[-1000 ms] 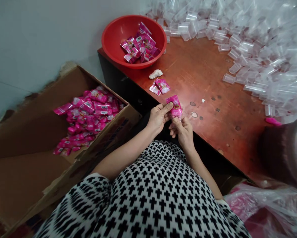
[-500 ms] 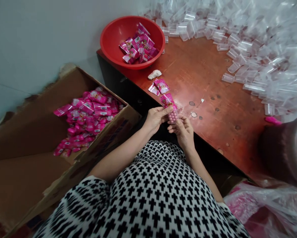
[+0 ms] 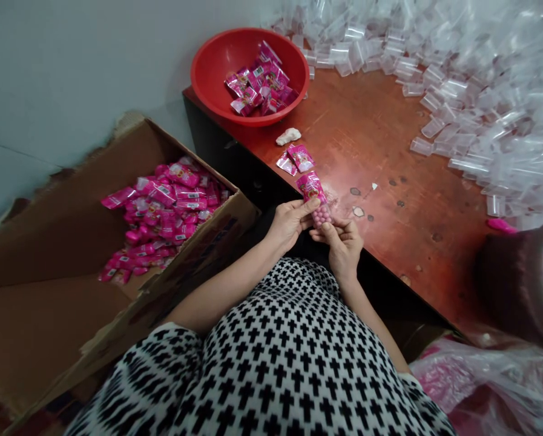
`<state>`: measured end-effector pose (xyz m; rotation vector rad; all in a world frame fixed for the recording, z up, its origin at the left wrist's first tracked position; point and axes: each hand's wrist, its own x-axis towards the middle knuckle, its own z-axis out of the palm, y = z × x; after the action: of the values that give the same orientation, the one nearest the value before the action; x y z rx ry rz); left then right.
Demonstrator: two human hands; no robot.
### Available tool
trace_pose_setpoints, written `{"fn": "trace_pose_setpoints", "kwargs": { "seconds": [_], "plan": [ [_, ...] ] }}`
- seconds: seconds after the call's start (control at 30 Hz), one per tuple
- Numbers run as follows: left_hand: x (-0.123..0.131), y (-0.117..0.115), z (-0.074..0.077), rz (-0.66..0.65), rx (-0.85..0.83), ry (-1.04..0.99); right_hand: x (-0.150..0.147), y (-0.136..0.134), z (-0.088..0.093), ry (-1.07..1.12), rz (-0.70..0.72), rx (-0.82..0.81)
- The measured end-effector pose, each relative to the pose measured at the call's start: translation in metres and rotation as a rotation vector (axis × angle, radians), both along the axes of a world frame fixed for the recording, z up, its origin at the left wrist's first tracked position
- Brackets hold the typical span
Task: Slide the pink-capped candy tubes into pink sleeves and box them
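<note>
Between my two hands, at the table's near edge, is a clear plastic tube of pink candy balls (image 3: 321,214) with a pink printed wrapper (image 3: 310,183) at its far end. My left hand (image 3: 292,223) grips its left side, thumb on top. The fingers of my right hand (image 3: 344,242) pinch the near end of the tube, where the balls show. Just beyond lie pink printed packets (image 3: 301,157) on the table, and past them a crumpled white lump (image 3: 288,136).
A red bowl (image 3: 203,79) of pink packets stands at the table's far left corner. Clear plastic tubes (image 3: 457,145) are heaped along the back and right. A cardboard box (image 3: 48,242) of filled pink packs (image 3: 162,206) is at left. A dark bucket (image 3: 511,272) of pink balls stands right, above a plastic bag (image 3: 489,375).
The view has shifted slightly. My right thumb and fingers have closed in on the near end of the tube; my left hand keeps its grip.
</note>
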<state>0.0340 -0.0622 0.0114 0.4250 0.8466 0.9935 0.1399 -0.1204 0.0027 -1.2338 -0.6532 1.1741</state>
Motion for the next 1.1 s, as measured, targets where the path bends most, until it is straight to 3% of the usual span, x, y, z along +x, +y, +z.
{"fn": "trace_pose_setpoints", "kwargs": {
  "seconds": [0.23, 0.57, 0.73, 0.93, 1.1],
  "plan": [
    [0.002, -0.013, -0.003, 0.004, -0.046, 0.043, -0.001, 0.003, 0.0, 0.138, -0.008, -0.065],
    [0.016, -0.027, 0.008, 0.098, 0.08, 0.153, -0.008, 0.0, -0.001, 0.164, -0.105, 0.022],
    [0.011, -0.027, 0.007, 0.082, 0.13, 0.164, -0.008, -0.002, 0.006, 0.265, -0.044, -0.058],
    [0.008, -0.026, 0.003, 0.137, 0.15, 0.166, -0.014, -0.009, 0.011, 0.216, -0.05, -0.068],
    [0.01, -0.034, 0.009, 0.155, 0.168, 0.203, -0.018, -0.014, 0.015, 0.207, -0.09, -0.079]
  ]
}}
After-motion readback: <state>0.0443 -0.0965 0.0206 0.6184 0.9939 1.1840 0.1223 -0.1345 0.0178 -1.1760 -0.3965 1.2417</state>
